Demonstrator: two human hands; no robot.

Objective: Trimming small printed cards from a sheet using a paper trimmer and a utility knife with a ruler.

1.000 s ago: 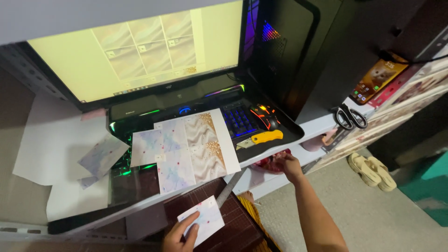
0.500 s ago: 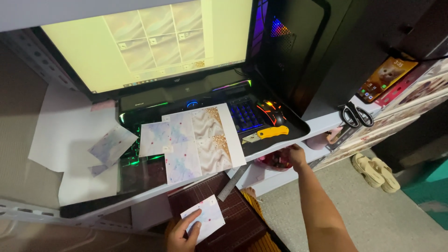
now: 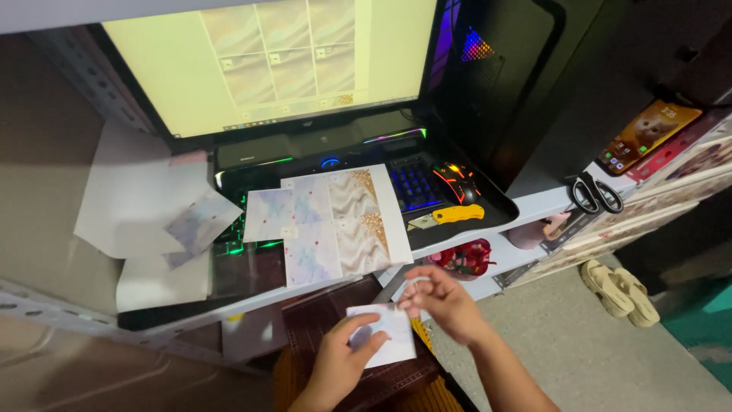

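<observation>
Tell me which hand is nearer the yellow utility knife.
Right. The right hand is just below the yellow utility knife, at the small card; the left hand sits lower and further left.

Tabletop (image 3: 534, 204) crowded: printed sheets (image 3: 335, 225) cover the lit keyboard (image 3: 412, 187) at centre, loose white papers (image 3: 130, 206) spread at left. Monitor (image 3: 267, 65) walls off the far side; dark computer case (image 3: 518, 84) blocks far right. Yellow utility knife (image 3: 450, 216) and mouse (image 3: 457, 183) fill the right gap. Scissors (image 3: 591, 192) and phone (image 3: 648, 133) sit on the right ledge. Open passage only near, below the tabletop edge, and over bare floor (image 3: 579, 351) at right, short of the sandals (image 3: 618, 290).
</observation>
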